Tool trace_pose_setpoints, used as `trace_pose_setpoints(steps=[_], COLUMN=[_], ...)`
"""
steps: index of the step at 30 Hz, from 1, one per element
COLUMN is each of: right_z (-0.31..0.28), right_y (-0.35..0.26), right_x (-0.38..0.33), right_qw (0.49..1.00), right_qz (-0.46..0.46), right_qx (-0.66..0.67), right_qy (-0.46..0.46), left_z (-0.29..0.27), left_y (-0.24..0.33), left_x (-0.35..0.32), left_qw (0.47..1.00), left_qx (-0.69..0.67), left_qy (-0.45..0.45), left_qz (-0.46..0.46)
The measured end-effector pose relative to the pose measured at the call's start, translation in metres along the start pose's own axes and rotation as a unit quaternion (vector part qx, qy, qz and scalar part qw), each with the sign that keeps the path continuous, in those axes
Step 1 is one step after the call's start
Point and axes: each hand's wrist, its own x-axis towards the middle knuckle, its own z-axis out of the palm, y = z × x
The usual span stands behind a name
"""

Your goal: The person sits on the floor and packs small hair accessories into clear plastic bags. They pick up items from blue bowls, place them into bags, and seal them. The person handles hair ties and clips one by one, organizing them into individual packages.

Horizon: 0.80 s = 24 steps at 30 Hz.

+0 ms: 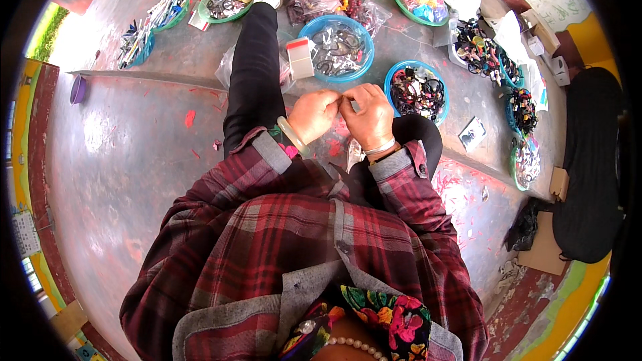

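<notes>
While bringing the fingertips of both hands together at mid-view, pinches narrowly with the left hand [312, 119], thumb close to forefinger, and likewise with the right hand [370, 119], curled into a small ring. Looks nearly closed on both sides, though impossible to say from this view whether pressed fully together. Perhaps grasps a tiny piece right at the meeting point, too small or too hidden to make out. Seems, as a judgement, partway through fine fingertip work there; shows no finished piece beside the hands, and so leaves both the share done and the share left unreadable. Wears a pale bangle [294, 136] on the left wrist and a silvery bangle [380, 147] on the right. Just beyond the fingers, has a blue basket [370, 53] filled with bagged goods, with a red-and-white box [301, 60] at its left side. Past the bent right knee [421, 137], has a second blue basket [446, 101] heaped with a dark, many-coloured jumble; seemingly has plenty of material nearby. Farther out, has a green basket [424, 23] ahead, a picture card [472, 135] to the right, red scraps [189, 118] scattered about, and a purple bowl [78, 89] far left.
</notes>
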Motion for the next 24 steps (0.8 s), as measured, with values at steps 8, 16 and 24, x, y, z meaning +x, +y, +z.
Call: trace_pose_setpoints(steps=[8,16,24], right_z=[0.004,0.002,-0.006], right_y=[0.006,0.008,0.024], right_x=[-0.003,-0.003,-0.003], right_qw=[0.993,0.920,0.827], right_qz=[0.087,0.263,0.355], right_qx=[0.069,0.282,0.435], right_qy=[-0.036,-0.075,-0.016], left_z=[-0.007,-0.012,-0.009], left_y=[0.007,0.006,0.004], left_x=[0.000,0.000,-0.002], left_qw=[0.994,0.993,0.915], left_qx=[-0.064,-0.048,-0.355], left_qy=[-0.022,-0.040,-0.019], left_qz=[-0.085,-0.104,-0.192])
